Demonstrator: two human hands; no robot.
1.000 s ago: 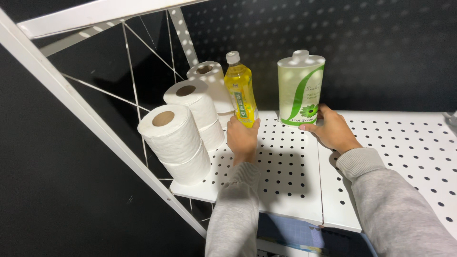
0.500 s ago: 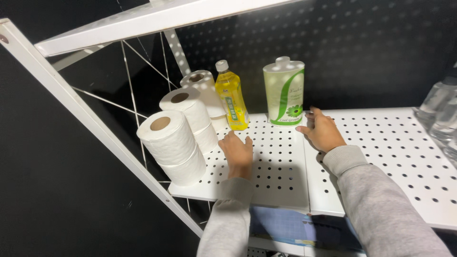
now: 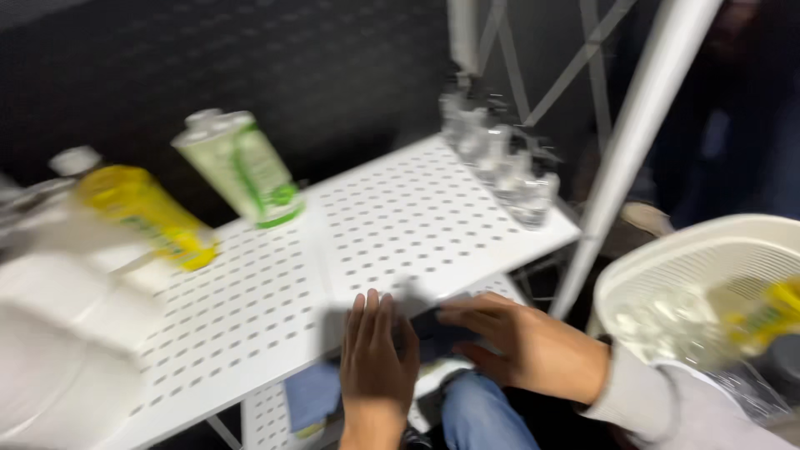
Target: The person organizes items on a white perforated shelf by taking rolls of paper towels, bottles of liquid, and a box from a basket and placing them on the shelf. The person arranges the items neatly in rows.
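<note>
Both hands pulled back to shelf [image 3: 433, 242] front edge; left hand [image 3: 379, 350] flat, fingers together, empty; right hand [image 3: 525, 346] loosely spread. Yellow bottle [image 3: 142, 215] & green canister [image 3: 242, 167] stand near back edge; quick swing could tip em.

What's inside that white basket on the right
The white basket holds clear plastic bottles and a yellow bottle, all blurred. How many lie there, and what sits beneath them, cannot be told; the basket's wall hides its lower part.
</note>
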